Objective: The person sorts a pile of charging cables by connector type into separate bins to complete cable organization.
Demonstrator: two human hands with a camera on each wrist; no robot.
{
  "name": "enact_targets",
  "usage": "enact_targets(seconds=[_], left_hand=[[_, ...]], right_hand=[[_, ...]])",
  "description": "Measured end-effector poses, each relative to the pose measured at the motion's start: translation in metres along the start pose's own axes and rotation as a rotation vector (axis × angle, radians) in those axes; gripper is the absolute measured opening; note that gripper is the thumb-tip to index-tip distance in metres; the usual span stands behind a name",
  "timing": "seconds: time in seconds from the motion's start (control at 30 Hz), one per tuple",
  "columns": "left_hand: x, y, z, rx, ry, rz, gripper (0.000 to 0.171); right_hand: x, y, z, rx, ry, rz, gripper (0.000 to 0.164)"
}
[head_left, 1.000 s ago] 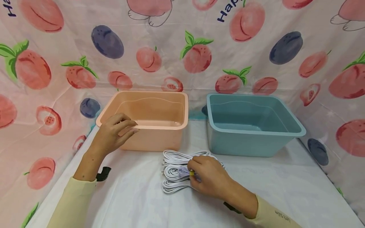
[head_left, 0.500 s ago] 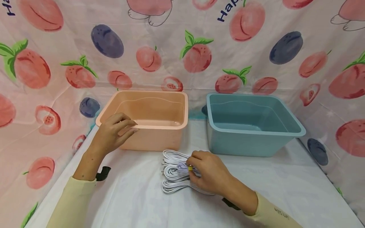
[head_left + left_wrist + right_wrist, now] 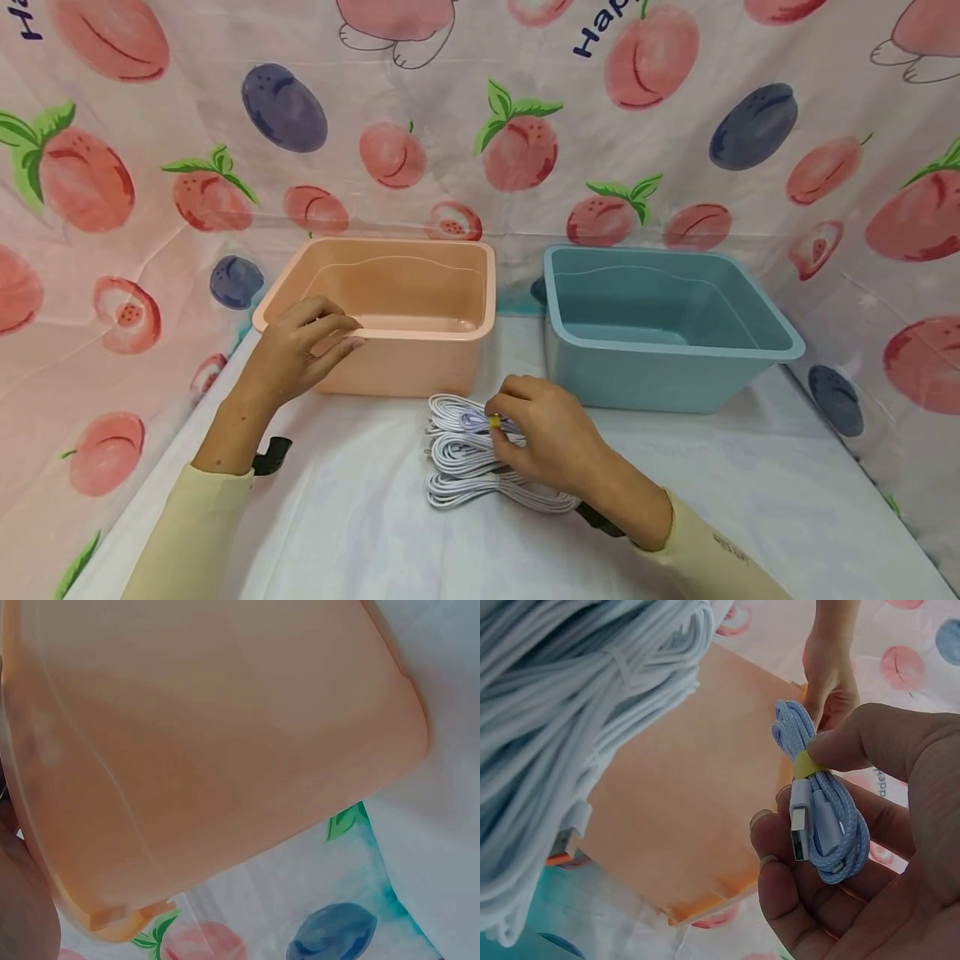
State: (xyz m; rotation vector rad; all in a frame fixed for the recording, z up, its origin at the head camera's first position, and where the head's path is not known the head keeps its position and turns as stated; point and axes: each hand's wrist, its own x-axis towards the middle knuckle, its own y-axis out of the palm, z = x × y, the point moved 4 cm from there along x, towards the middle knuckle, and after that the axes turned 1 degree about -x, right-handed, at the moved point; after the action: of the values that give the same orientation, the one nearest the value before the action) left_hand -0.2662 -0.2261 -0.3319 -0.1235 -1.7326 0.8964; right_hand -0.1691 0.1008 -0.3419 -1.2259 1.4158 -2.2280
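My right hand (image 3: 547, 433) pinches a coiled lilac USB cable (image 3: 829, 817) between thumb and fingers at its yellow tie (image 3: 808, 763). Its metal USB plug (image 3: 800, 823) shows in the right wrist view. In the head view this coil overlaps the far bundle of white coiled cables (image 3: 457, 492) on the table. My left hand (image 3: 296, 350) grips the front rim of a peach plastic bin (image 3: 420, 367), thumb outside and fingertips over the edge. The left wrist view shows mostly the bin's wall (image 3: 225, 750), with part of that hand at the left edge.
A blue-green plastic bin (image 3: 637, 375) stands right of the peach one, with a gap between them. Both rest on a white-covered table (image 3: 360, 533). Behind them hangs a fruit-print cloth (image 3: 450, 108).
My right hand has risen slightly and moved away from me with the lilac cable, from over the middle white bundle to the far one. My left hand stays on the rim.
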Motion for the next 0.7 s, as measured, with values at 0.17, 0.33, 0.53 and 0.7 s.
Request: enact_targets(seconds=[0.17,0.33,0.53,0.7], left_hand=[[0.000,0.000,0.000,0.001,0.004,0.000,0.043],[0.000,0.000,0.001,0.002,0.015,0.003,0.040],[0.001,0.000,0.001,-0.010,0.015,0.008,0.028],[0.000,-0.001,0.001,-0.020,0.001,0.011,0.019]], right_hand=[[0.007,-0.004,-0.003,-0.003,0.020,-0.004,0.016],[0.014,-0.008,-0.008,-0.003,0.030,-0.024,0.016],[0.022,-0.009,-0.014,-0.010,0.058,-0.036,0.013],[0.028,-0.009,-0.015,0.004,0.067,-0.070,0.013]])
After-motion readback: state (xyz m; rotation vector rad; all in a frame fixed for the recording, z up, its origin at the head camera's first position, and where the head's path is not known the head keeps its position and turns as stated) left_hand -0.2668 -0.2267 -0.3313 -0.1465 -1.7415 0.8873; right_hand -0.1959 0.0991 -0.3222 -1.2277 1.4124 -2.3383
